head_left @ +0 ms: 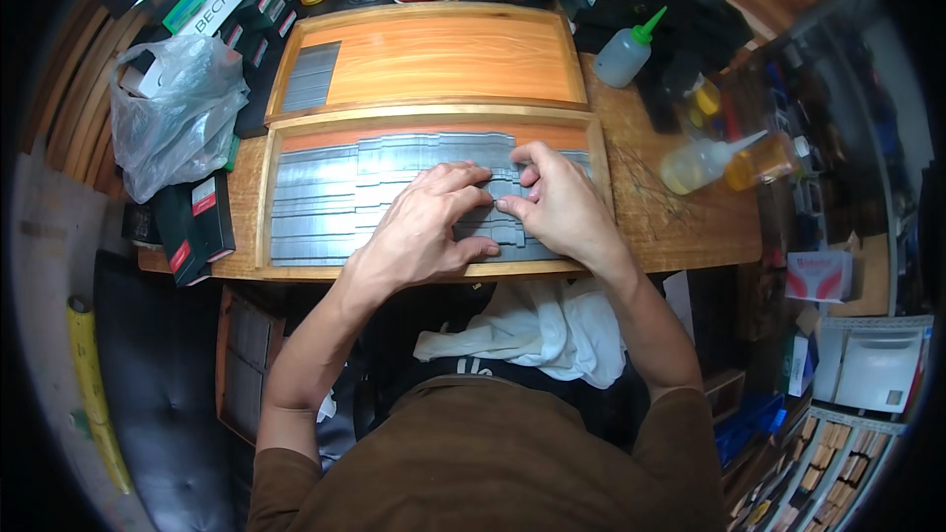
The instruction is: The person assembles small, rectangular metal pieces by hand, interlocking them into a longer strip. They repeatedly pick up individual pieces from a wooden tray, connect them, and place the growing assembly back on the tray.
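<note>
A shallow wooden tray (432, 274) lies on the table before me, holding rows of thin grey metal strips (315, 199) packed side by side. My left hand (426, 212) rests over the middle of the rows, its fingers stretched out and thumb apart, touching the strips. At the right part of the tray is my right hand (564, 199), fingers curled and thumb bent in at the stepped ends of the strips. What exactly lies between those fingertips is partly hidden. Behind stands a second wooden tray (448, 59) with a small block of similar strips (312, 77) at its left end.
A clear plastic bag (182, 108) and dark boxes (202, 222) sit left of the trays. To the right are a green-tipped squeeze bottle (626, 51) and another squeeze bottle (698, 163). White cloth (552, 325) lies over my lap below the table edge.
</note>
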Demonstrator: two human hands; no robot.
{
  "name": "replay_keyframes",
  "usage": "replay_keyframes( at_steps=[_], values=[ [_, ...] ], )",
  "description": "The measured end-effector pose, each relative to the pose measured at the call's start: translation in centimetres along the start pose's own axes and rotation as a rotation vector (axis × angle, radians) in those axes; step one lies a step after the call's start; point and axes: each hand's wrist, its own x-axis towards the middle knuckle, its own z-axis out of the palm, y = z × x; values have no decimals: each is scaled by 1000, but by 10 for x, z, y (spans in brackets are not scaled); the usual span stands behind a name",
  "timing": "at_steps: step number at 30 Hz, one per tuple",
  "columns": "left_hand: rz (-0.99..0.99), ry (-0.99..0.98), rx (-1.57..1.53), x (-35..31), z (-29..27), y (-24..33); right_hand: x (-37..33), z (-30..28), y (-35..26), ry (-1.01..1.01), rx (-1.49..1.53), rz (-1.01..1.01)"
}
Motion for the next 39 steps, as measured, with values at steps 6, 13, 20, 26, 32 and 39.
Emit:
replay_keyframes(
  at_steps=[6, 13, 20, 26, 32, 39],
  values=[
    [-20, 22, -34, -1, -1, 0, 2, -13, 5, -77, 87, 96],
    [35, 43, 6, 5, 2, 2, 2, -1, 3, -12, 111, 95],
    [28, 35, -29, 7, 7, -2, 4, 4, -1, 28, 48, 83],
    [7, 26, -58, 7, 4, 0, 3, 3, -3, 23, 55, 74],
    [9, 41, -57, 8, 4, 1, 5, -15, 6, -4, -41, 88],
    [-8, 26, -102, 7, 3, 1, 15, -1, -10, 115, -242, 87]
  ],
)
